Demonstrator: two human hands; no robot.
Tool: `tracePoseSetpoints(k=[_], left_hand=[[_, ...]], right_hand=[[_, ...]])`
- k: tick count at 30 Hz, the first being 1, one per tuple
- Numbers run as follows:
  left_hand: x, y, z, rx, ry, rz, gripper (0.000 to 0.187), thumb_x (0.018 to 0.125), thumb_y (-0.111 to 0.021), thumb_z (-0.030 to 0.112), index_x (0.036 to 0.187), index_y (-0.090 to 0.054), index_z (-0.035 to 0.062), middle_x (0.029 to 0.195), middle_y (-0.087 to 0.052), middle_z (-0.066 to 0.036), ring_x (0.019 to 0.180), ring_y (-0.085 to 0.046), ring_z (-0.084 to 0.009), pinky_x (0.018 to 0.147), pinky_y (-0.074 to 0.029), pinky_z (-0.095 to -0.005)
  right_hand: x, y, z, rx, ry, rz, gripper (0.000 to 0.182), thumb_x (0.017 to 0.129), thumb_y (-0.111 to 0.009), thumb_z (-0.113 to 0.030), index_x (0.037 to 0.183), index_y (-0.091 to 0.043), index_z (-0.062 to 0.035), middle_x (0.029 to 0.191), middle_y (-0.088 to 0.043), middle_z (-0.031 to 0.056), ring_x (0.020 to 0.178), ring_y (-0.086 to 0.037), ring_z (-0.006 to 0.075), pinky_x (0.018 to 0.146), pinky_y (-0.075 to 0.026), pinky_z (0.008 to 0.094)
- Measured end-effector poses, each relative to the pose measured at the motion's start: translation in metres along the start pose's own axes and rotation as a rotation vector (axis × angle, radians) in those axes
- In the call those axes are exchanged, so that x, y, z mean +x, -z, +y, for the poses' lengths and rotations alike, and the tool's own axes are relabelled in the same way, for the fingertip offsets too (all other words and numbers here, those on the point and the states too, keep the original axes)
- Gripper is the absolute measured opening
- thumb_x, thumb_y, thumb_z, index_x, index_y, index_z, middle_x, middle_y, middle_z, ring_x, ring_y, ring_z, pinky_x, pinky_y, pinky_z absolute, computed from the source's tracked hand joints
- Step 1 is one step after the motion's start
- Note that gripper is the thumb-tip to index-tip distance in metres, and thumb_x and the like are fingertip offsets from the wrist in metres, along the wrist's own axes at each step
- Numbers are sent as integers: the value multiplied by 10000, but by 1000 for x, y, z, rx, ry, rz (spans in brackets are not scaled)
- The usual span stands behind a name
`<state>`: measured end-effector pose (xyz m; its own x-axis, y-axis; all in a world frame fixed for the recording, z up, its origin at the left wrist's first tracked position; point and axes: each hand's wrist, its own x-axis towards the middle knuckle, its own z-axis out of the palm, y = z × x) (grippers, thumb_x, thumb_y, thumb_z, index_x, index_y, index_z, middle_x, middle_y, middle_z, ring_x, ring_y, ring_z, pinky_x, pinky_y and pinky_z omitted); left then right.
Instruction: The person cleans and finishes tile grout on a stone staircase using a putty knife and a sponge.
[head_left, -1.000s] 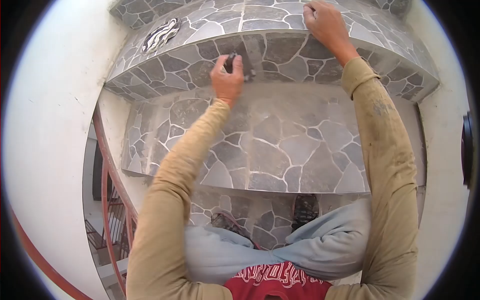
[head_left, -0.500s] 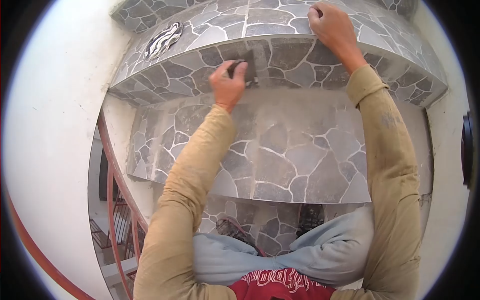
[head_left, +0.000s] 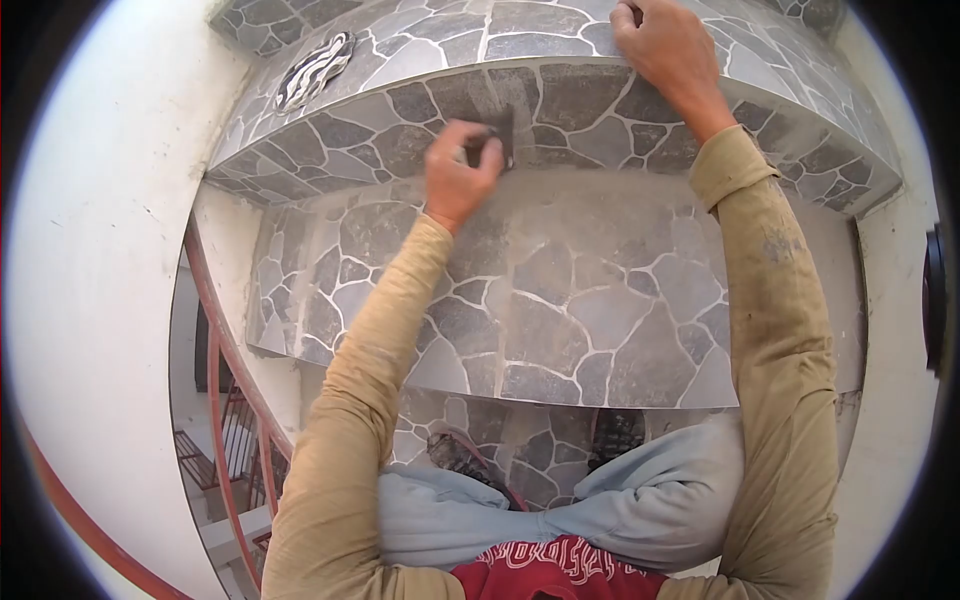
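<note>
Head view: left hand [head_left: 462,178] grasping a dark flat tool [head_left: 506,135], a bit blurred, held at the stone-patterned riser [head_left: 580,105] left of the right hand [head_left: 672,50], its face apparently against the stone. Right hand loosely clenched over the front edge of the upper step [head_left: 540,30], can't tell if anything's inside; black-and-white striped item [head_left: 315,72] lies on that step, far left.

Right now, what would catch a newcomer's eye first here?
Probably the left hand, holding a dark tool at the stone-patterned riser, above the picture's middle. The right hand is curled by the riser's top edge, upper right. A black-and-white striped object lies on the tread, upper left.
</note>
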<state>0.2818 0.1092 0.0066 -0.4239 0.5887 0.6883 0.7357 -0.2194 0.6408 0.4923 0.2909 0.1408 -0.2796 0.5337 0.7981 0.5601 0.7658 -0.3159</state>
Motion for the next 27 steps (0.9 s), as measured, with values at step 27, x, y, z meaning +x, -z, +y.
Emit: tracePoseSetpoints(k=[27], left_hand=[[-18,-9,0,-139,317,158,365,797,-899,316,820,-740,-11,855,-772,-71,732,-703,-197,673,-533,-361]], right_hand=[[-2,-2,4,-3,-8,-10,244,879,-596,-216,867,-718,-5,831,-691,266,821,-682,464,761,-530,543]])
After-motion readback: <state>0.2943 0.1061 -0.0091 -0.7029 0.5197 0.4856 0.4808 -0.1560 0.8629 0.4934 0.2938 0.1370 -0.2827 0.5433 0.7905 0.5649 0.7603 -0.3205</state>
